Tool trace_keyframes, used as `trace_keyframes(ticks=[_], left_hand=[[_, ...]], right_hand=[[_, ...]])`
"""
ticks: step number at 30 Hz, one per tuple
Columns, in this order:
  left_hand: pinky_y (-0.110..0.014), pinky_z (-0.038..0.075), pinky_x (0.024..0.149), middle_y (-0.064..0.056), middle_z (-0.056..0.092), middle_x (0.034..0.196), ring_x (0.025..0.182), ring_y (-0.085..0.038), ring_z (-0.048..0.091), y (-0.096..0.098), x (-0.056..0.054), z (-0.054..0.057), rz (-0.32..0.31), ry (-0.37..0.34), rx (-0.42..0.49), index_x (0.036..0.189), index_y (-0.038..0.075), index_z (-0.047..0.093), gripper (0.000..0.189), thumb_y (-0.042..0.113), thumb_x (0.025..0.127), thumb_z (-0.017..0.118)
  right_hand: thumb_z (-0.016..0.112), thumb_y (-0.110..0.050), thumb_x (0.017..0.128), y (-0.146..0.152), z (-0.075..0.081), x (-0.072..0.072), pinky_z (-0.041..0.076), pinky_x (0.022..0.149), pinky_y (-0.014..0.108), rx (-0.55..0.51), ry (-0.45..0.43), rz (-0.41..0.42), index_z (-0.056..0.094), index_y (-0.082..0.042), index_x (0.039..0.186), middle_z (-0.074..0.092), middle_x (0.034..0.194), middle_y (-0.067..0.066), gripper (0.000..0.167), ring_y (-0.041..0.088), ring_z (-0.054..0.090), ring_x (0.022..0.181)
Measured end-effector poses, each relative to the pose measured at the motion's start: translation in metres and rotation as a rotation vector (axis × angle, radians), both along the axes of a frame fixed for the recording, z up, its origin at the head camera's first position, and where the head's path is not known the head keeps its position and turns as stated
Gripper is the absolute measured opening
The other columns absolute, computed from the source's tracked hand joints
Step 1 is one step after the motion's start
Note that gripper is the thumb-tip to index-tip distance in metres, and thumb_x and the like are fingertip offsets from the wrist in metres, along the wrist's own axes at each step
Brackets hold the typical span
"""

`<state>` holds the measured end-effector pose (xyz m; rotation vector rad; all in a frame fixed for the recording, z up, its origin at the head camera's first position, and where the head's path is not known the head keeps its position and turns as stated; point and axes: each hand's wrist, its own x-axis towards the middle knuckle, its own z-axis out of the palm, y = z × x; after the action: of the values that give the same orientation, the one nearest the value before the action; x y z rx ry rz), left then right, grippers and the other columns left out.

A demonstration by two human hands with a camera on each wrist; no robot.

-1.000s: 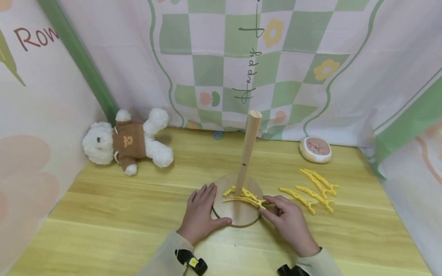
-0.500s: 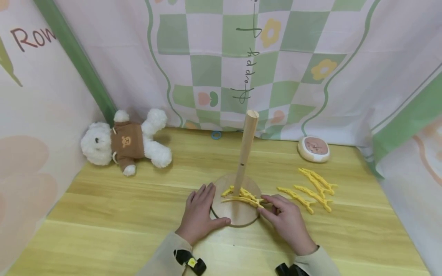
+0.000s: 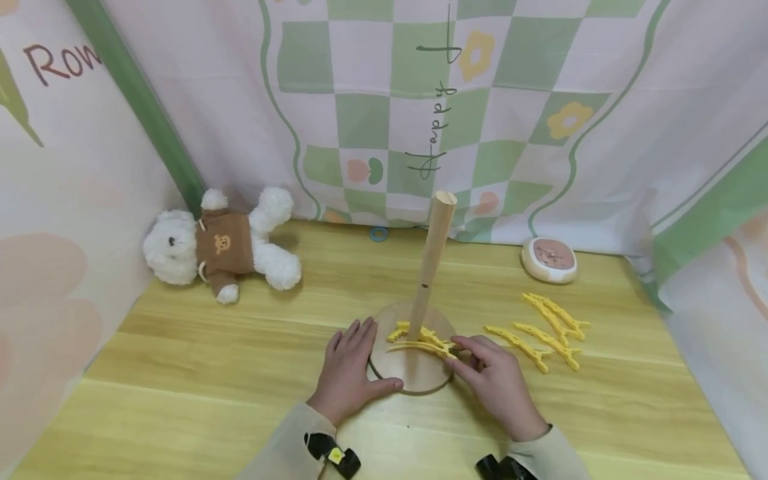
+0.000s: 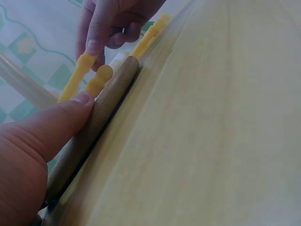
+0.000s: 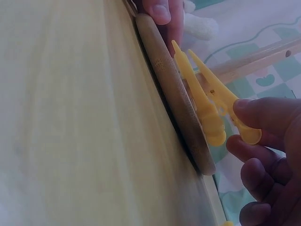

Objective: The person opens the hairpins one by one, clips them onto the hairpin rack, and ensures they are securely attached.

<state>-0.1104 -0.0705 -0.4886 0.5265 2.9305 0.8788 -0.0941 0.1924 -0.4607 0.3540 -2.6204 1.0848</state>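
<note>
A round wooden base [image 3: 414, 378] with an upright wooden pole [image 3: 432, 257] stands on the table in the head view. My left hand [image 3: 351, 373] rests on the base's left edge, fingers straight and spread, thumb at the front rim. My right hand [image 3: 495, 380] pinches the end of a yellow plastic branch-shaped piece [image 5: 225, 103] between thumb and forefinger, just above the base's right side. Another yellow branch piece [image 5: 207, 113] lies beside it over the base, apart from my fingertips. Part of the yellow pieces is hidden behind the pole.
Several more yellow branch pieces [image 3: 543, 340] lie on the table right of the base. Behind them sits a small white-and-pink device [image 3: 549, 260]. A white plush toy [image 3: 225, 243] in a brown top lies at the left. A blue ring [image 3: 379, 234] is near the back curtain [image 3: 420, 120].
My right hand has shifted slightly left with the yellow branch piece still pinched. My left hand stays on the base.
</note>
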Motion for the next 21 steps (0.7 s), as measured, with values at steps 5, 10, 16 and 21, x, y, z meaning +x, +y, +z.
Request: trace_keyframes(ticks=[5,10,16,21], left_hand=[[-0.057,0.011,0.121,-0.011,0.029,0.163,0.15,-0.033,0.024,0.001,0.001,0.002,-0.001,-0.005,0.006,0.157,0.006,0.031,0.114,0.074,0.074,0.071],[-0.057,0.011,0.121,-0.011,0.029,0.163,0.15,-0.033,0.024,0.0,0.001,0.003,-0.002,0.002,0.008,0.157,0.006,0.032,0.113,0.073,0.075,0.072],[-0.057,0.011,0.121,-0.011,0.029,0.163,0.15,-0.033,0.024,-0.001,0.001,0.003,0.003,0.001,0.008,0.157,0.006,0.031,0.114,0.073,0.074,0.071],[-0.057,0.01,0.121,-0.011,0.028,0.163,0.151,-0.033,0.023,-0.001,0.0,0.001,-0.001,-0.005,0.004,0.157,0.006,0.03,0.115,0.075,0.074,0.07]], right_hand=[[0.086,-0.004,0.075,0.0,0.0,-0.001,0.046,0.053,0.021,-0.002,0.004,-0.002,0.076,-0.005,0.108,0.06,0.078,-0.014,0.034,0.001,0.05,0.064],[0.086,-0.004,0.076,-0.001,0.0,-0.001,0.046,0.053,0.021,-0.002,-0.007,-0.005,0.076,-0.005,0.109,0.06,0.079,-0.014,0.034,0.001,0.05,0.064],[0.086,-0.006,0.076,-0.006,0.0,-0.003,0.047,0.054,0.021,-0.003,0.003,0.013,0.075,-0.005,0.109,0.065,0.083,-0.01,0.035,0.001,0.051,0.065],[0.086,-0.008,0.077,-0.011,0.0,-0.004,0.048,0.055,0.021,-0.005,0.009,0.032,0.075,-0.003,0.11,0.065,0.084,-0.009,0.035,0.001,0.051,0.066]])
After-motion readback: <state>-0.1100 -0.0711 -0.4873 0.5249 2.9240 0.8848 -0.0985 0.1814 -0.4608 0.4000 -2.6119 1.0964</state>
